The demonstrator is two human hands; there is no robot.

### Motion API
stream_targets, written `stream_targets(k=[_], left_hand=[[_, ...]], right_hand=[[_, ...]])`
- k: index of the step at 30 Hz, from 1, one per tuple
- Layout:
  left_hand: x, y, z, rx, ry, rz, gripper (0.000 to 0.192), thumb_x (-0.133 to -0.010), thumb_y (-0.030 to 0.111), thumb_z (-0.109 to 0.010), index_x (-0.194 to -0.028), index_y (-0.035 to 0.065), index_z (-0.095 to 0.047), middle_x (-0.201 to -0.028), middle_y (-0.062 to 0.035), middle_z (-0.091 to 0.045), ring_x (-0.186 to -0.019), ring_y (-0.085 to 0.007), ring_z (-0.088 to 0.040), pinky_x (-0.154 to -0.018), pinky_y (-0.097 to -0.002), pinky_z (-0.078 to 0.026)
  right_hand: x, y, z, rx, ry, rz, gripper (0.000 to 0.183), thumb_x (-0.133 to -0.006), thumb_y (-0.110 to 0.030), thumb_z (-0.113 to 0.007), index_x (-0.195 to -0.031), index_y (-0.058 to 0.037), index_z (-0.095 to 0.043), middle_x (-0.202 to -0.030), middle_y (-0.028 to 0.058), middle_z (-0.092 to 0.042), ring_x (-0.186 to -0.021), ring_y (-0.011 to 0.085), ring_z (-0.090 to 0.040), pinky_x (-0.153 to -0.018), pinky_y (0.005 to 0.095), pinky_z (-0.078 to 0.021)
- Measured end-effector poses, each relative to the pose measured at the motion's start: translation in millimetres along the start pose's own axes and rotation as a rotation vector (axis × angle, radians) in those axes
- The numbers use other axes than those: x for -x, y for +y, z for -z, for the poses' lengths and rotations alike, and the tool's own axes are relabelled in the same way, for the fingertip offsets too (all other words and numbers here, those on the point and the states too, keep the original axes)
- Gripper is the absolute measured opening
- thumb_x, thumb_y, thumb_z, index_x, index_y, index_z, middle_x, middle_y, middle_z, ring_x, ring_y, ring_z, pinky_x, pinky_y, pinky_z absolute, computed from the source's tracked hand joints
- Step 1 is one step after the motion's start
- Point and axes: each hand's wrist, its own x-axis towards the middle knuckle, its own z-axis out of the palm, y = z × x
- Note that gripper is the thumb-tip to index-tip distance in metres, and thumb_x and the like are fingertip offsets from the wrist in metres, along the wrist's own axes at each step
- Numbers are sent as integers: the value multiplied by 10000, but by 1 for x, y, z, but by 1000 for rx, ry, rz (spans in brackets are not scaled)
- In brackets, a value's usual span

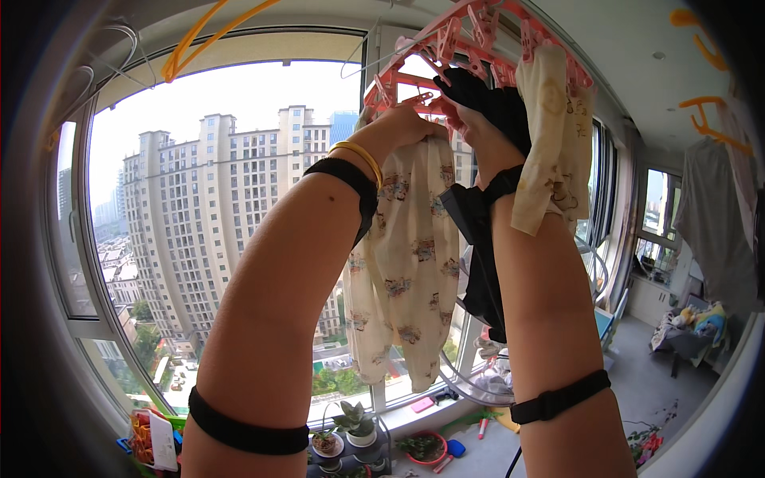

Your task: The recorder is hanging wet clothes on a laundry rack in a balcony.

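In front of the window hangs a pink plastic clip hanger (412,48) with several clothespins. Thin cream trousers (412,239) with a printed pattern hang from its near left part. At their waistband, my left hand (407,126) has its thumb and fingers closed on the cloth. My right hand (463,122) is raised just right of it, among the clothespins; its fingertips are partly hidden, so I cannot tell what they pinch. A black garment (487,98) hangs behind my right wrist. Nearer, a cream garment (538,137) with stains hangs over my right forearm.
Potted succulents (355,421) stand on a dark rack below, near a red-rimmed planter (425,447). A pink object (422,405) lies on the sill. Wire hangers (119,45) hang upper left. At right are a grey garment (711,215) and a chair piled with things (693,328).
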Motion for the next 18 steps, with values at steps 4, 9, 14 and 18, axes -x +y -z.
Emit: stream_targets(k=[4, 9, 14, 18], left_hand=[[23, 18, 12, -472, -83, -295, 401, -877, 361, -483, -1277, 353, -473, -1078, -71, -614, -990, -226, -599, -787, -392, -488], [29, 21, 18, -469, 21, -353, 351, -904, 259, -424, -1209, 402, -518, -1027, -43, -610, -1050, -227, -572, -814, -424, -477], [31, 45, 28, -222, -118, -109, 327, -908, 302, -430, -1207, 395, -526, -1113, -40, -572, -1114, -236, -535, -828, -427, -470], [34, 35, 29, -147, 65, -153, 338, -883, 325, -489, -1218, 328, -532, -1105, -32, -586, -1081, -241, -557, -849, -408, -465]], right_hand=[[-2, 3, 13, 23, 31, 6, 234, -857, -329, -604, -967, -125, -636, -882, -11, -635, -815, 90, -554, -758, 268, -405], [0, -4, 14, 32, 48, 25, 247, -848, -317, -622, -978, -107, -632, -892, 3, -638, -821, 104, -557, -771, 275, -409], [11, -14, 18, 52, 69, 46, 264, -838, -305, -640, -989, -89, -629, -902, 17, -641, -828, 119, -561, -783, 283, -414], [17, -25, 18, 67, 65, 60, 279, -830, -295, -654, -998, -75, -626, -910, 29, -643, -833, 130, -564, -793, 289, -417]])
